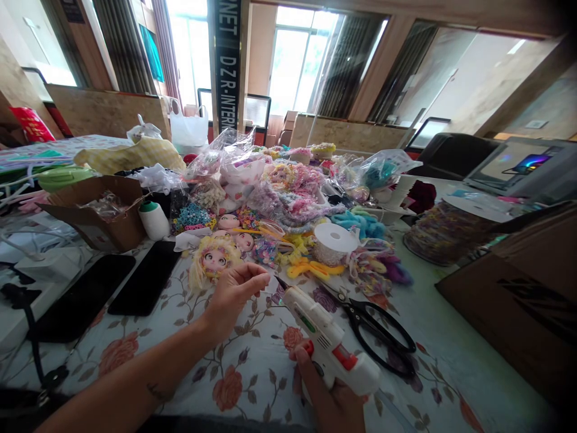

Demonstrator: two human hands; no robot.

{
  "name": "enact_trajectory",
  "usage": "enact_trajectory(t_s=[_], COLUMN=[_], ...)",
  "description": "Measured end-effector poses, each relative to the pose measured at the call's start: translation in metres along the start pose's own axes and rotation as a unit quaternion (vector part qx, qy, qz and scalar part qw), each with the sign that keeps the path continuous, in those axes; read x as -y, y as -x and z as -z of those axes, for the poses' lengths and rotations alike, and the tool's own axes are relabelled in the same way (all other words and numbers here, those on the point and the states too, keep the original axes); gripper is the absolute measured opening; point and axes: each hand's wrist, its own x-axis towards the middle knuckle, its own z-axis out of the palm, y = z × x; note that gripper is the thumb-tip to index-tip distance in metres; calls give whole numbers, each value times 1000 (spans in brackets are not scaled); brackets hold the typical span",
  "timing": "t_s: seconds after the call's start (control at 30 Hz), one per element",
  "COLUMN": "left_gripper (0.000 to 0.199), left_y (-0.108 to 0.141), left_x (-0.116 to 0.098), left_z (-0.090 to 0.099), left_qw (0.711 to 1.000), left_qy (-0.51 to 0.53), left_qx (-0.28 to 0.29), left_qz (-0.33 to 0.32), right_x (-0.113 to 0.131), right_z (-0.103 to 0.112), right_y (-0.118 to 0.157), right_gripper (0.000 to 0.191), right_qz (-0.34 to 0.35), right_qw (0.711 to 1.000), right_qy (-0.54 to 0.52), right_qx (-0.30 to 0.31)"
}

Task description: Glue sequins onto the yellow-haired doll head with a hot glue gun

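Observation:
My right hand [331,391] is wrapped round the handle of a white hot glue gun [322,328] with red parts. Its dark nozzle [281,282] points up and left, close to the fingertips of my left hand [238,294]. Those left fingers are pinched together at a small, pale, see-through piece [271,287] that I cannot make out well. Just behind my left hand lies a doll head [214,260] with yellow hair. To the right of the glue gun rest scissors [376,328] with black handles.
Two black phones [145,279] lie at the left, near a cardboard box [101,210] and a white thread spool [154,221]. Yarn, beads and plastic bags are heaped behind. A ribbon spool [336,243] stands mid-right; a large carton [514,288] borders the right side.

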Motion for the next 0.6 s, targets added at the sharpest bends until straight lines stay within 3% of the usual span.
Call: enact_trajectory(t_s=[0.17,0.37,0.6], left_gripper=[16,16,15], left_y=[1,1,2], left_x=[-1,-2,-3], left_z=[-1,0,0], left_qw=[1000,1000,999], left_qy=[5,5,16], left_qx=[-2,1,33], left_qz=[2,-2,11], right_x=[1,2,2], right_z=[-1,0,-5], right_y=[0,0,-4], right_gripper=[60,58,47], right_qz=[3,-48,31], right_qw=[1000,999,998], right_qy=[4,-2,-47], right_qx=[-8,-2,-41])
